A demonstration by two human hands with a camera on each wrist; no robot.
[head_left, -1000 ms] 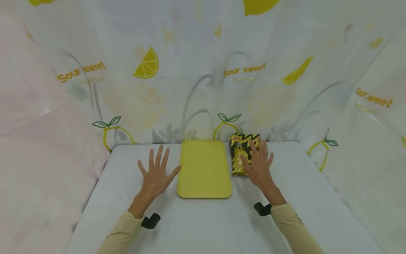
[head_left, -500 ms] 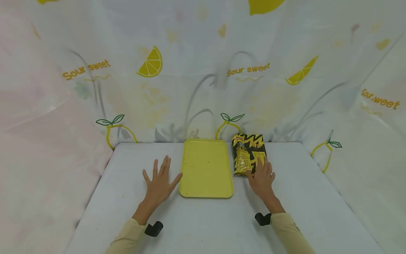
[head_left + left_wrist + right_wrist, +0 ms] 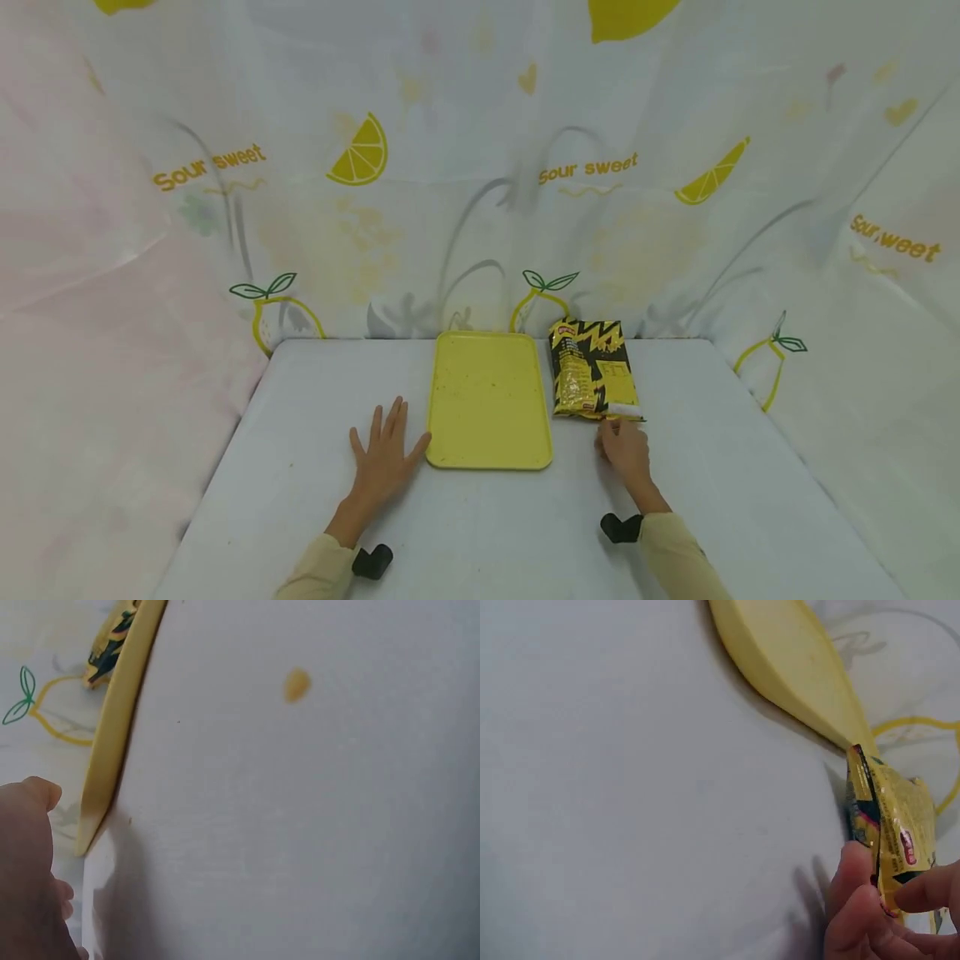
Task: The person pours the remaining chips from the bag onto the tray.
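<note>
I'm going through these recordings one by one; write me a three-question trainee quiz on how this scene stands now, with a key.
1. Which hand pinches the edge of the black-and-yellow packet?

2. Seen in the head view, where is the packet relative to the yellow tray?
a) on top of it
b) to its right
c) to its left

3. True or false: the left hand holds nothing, its fingers straight.

Key:
1. The right hand.
2. b
3. True
</note>
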